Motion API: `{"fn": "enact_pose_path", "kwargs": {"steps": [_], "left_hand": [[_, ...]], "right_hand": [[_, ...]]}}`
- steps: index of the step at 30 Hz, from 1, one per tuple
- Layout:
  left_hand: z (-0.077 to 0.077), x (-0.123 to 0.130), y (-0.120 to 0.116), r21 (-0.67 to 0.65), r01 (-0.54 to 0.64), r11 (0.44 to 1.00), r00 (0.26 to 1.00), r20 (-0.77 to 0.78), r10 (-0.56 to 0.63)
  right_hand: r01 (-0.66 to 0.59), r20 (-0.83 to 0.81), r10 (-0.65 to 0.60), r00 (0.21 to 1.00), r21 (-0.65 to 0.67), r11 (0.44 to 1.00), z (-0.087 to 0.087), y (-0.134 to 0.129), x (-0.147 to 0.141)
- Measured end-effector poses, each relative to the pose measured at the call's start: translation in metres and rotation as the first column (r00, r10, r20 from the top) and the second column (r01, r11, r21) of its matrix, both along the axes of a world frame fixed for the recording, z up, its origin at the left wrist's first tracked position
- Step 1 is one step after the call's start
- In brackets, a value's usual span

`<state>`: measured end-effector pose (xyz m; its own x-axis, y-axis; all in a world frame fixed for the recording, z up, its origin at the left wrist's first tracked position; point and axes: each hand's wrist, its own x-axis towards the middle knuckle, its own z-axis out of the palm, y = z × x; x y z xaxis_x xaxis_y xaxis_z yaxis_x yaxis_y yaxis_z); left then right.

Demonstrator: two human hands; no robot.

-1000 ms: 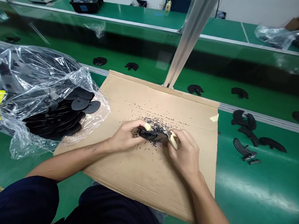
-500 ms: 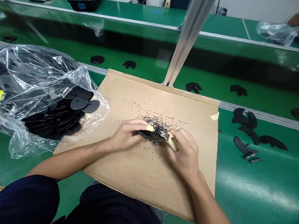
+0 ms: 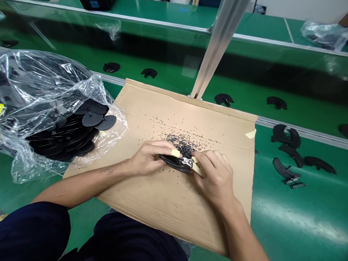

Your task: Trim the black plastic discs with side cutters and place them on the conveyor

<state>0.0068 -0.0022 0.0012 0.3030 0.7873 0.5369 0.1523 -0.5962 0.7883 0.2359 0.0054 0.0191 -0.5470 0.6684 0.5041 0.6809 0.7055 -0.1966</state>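
Note:
My left hand (image 3: pixel 154 157) is closed on the left side of a black rounded plastic piece (image 3: pixel 176 164), its thumb wrapped in yellow tape on top. My right hand (image 3: pixel 214 176) grips a pair of nippers (image 3: pixel 187 161) with pale yellow handles, partly hidden by the fingers. Their metal head lies at the upper edge of the piece, close to my left thumb. Small black bits (image 3: pixel 185 143) are scattered thickly over the cardboard sheet (image 3: pixel 159 199) beneath and beyond my hands.
A clear plastic bag (image 3: pixel 78 84) full of black discs (image 3: pixel 66 139) lies open at the left. Curved black parts (image 3: pixel 286 137) are spread on the green surface (image 3: pixel 291 212) at the right. A metal post (image 3: pixel 215 47) rises behind the cardboard.
The nippers' head has turned and shifted slightly left along the piece, closer to my left thumb. The piece is tilted so more of its face shows.

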Motion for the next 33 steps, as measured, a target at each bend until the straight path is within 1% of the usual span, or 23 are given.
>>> {"fn": "enact_pose_path", "kwargs": {"steps": [5, 10, 15, 18, 24, 29, 33], "left_hand": [[0.000, 0.000, 0.000, -0.021, 0.035, 0.999, 0.998, 0.046, -0.034], [0.001, -0.001, 0.000, -0.037, 0.040, 0.999, 0.999, 0.024, -0.039], [0.001, -0.002, -0.001, -0.049, 0.041, 0.998, 0.999, 0.003, -0.041], [0.001, -0.002, -0.002, -0.067, 0.052, 0.996, 0.999, 0.013, -0.051], [0.001, 0.000, -0.003, -0.113, 0.075, 0.991, 0.996, 0.054, -0.069], [0.001, 0.001, -0.003, -0.124, 0.062, 0.990, 0.997, 0.056, -0.056], [0.001, 0.000, -0.004, -0.112, 0.051, 0.992, 0.998, 0.034, -0.048]], "right_hand": [[0.041, 0.024, -0.041, 0.999, -0.001, 0.999, 0.000, -0.003, -0.001], [0.046, 0.026, -0.045, 0.999, -0.041, 0.998, 0.002, -0.007, -0.002], [0.037, 0.002, -0.037, 0.999, 0.028, 0.999, 0.003, -0.008, -0.003], [0.026, -0.007, -0.026, 1.000, 0.043, 0.999, 0.003, -0.008, -0.002], [0.024, 0.017, -0.025, 1.000, 0.058, 0.998, 0.005, -0.007, -0.001], [0.035, 0.046, -0.041, 0.998, 0.137, 0.990, 0.008, -0.009, -0.001], [0.044, 0.062, -0.052, 0.997, 0.125, 0.991, 0.010, -0.011, -0.002]]}}
